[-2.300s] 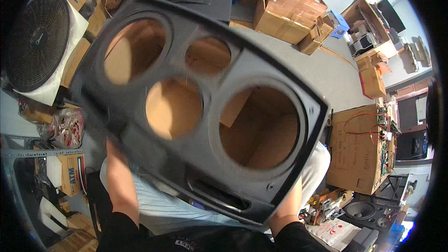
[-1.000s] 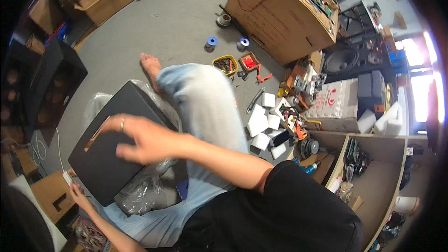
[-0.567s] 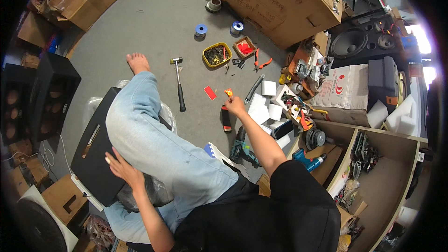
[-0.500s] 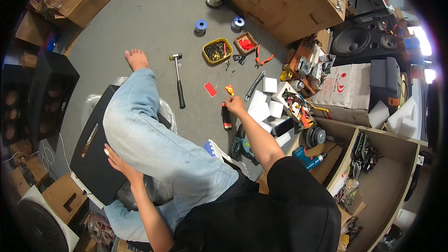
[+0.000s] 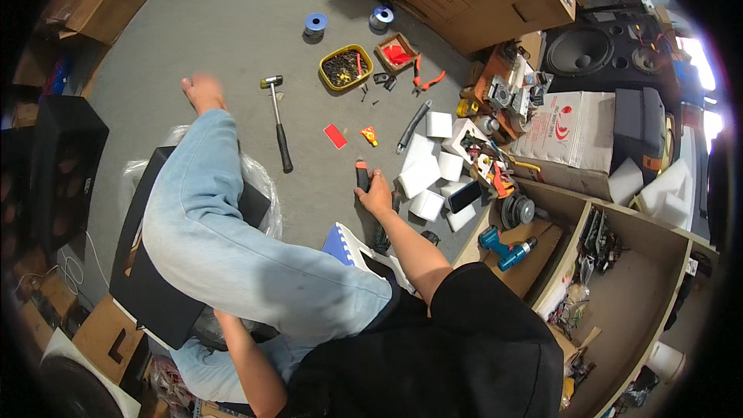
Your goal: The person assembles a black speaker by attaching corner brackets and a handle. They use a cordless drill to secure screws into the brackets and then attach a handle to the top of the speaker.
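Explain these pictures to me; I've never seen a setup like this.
There is no machine: a person works with two bare hands. The view comes from a fisheye camera on the person's head, looking down, so straight edges bend near the rim. The right hand has its fingers at a black-and-red handle; its grip is unclear. The left hand is hidden behind the raised leg; only the left forearm shows. On the grey floor lie a hammer, a red card, red-handled pliers, white foam blocks and a yellow tub.

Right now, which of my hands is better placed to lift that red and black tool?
Probably the right hand: it is right at the red and black tool. The left hand is hidden by the bent leg.
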`<act>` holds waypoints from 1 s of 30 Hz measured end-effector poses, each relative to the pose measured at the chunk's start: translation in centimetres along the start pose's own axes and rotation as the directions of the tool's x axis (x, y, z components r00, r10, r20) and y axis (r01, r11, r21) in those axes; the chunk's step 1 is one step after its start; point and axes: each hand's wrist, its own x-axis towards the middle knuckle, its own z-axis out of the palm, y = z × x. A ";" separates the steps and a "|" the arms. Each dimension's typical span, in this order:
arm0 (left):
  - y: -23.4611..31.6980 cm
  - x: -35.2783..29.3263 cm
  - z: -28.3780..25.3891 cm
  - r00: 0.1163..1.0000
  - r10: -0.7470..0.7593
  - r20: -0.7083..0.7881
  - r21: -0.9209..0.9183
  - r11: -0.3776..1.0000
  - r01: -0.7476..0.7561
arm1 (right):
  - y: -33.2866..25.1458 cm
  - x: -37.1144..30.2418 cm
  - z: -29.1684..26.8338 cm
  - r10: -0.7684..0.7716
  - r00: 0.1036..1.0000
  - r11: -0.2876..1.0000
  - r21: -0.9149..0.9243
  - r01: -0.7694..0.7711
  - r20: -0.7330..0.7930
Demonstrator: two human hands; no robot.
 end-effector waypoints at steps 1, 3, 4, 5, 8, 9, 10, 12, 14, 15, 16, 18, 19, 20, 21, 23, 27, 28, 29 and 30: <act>-0.6 0.2 0.0 1.000 -0.003 -0.009 -0.029 1.000 0.002 | 0.1 0.0 -0.1 -0.050 0.997 0.998 -0.030 0.048 -0.061; -1.6 0.8 0.2 1.000 -0.018 -0.014 -0.085 0.996 0.017 | 0.1 0.2 -0.3 -0.155 0.972 0.985 -0.097 0.140 -0.178; -3.2 1.2 0.6 0.999 -0.036 -0.032 -0.159 0.987 0.031 | -0.3 0.5 -0.5 -0.184 0.965 0.981 -0.090 0.170 -0.186; -5.5 1.8 0.9 0.995 -0.064 -0.075 -0.273 0.961 0.042 | -0.9 0.9 -0.7 -0.215 0.957 0.976 -0.083 0.202 -0.195; 10.3 7.7 -7.0 0.965 -0.234 -0.121 -0.560 0.819 0.129 | -0.7 -1.1 -0.4 -0.316 0.916 0.949 -0.091 0.302 -0.247; 17.2 8.6 -11.1 0.954 -0.259 -0.154 -0.582 0.803 0.124 | -1.6 -2.4 -0.5 -0.352 0.912 0.936 -0.111 0.335 -0.212; 19.9 8.4 -12.4 0.944 -0.261 -0.201 -0.798 0.603 -0.003 | -2.3 -4.1 -0.5 -0.385 0.906 0.921 -0.130 0.367 -0.177; 27.1 6.8 -15.7 0.931 0.223 -0.290 -0.571 0.740 -0.355 | -2.1 -7.0 1.4 -0.431 0.900 0.901 -0.089 0.425 -0.070; 33.9 3.7 -17.7 0.820 0.544 0.176 -0.847 0.508 -0.155 | -0.7 -8.6 4.9 -0.456 0.888 0.890 0.034 0.455 0.061; 38.9 4.1 -15.8 0.547 0.837 -0.010 -0.920 0.207 -0.333 | -0.2 -8.7 5.9 -0.380 0.919 0.925 0.031 0.379 0.107; 42.1 2.7 -14.4 0.316 0.942 0.112 -0.991 0.083 0.104 | -1.0 -8.0 6.5 -0.325 0.931 0.945 0.027 0.326 0.163; 47.5 -3.2 -11.9 0.091 0.995 -0.036 -0.842 -0.080 0.534 | -1.1 -6.8 6.1 -0.273 0.910 0.952 -0.049 0.302 0.312; 49.3 -5.2 -11.7 -0.016 0.994 -0.109 -0.699 -0.066 0.712 | -1.8 -6.4 6.0 -0.229 0.898 0.946 -0.132 0.297 0.375; 50.2 -4.9 -10.9 -0.120 0.984 -0.131 -0.642 0.008 0.766 | -3.4 -5.3 6.6 -0.191 0.879 0.925 -0.218 0.310 0.438; 51.4 -5.4 -10.2 -0.264 0.944 -0.198 -0.541 0.119 0.832 | -2.6 -4.6 6.4 -0.089 0.888 0.918 -0.309 0.249 0.451; 52.2 -5.7 -9.3 -0.383 0.889 -0.251 -0.471 0.233 0.851 | -5.1 -4.7 7.5 -0.111 0.884 0.934 -0.256 0.249 0.454; 52.3 -5.2 -11.2 -0.310 0.913 -0.265 -0.364 0.203 0.909 | -6.8 -6.0 9.6 -0.211 0.741 0.893 -0.183 0.411 0.637; 52.2 -4.7 -11.2 -0.318 0.908 -0.275 -0.384 0.200 0.902 | -8.7 -6.8 8.1 -0.257 0.593 0.822 -0.151 0.550 0.763; 52.1 -4.2 -11.0 -0.327 0.902 -0.282 -0.404 0.198 0.893 | -9.1 -7.4 8.1 -0.298 0.602 0.837 -0.100 0.538 0.741; 52.1 -4.0 -10.2 -0.410 0.884 -0.227 -0.489 0.260 0.832 | -8.9 -8.2 7.5 -0.326 0.624 0.855 -0.061 0.515 0.710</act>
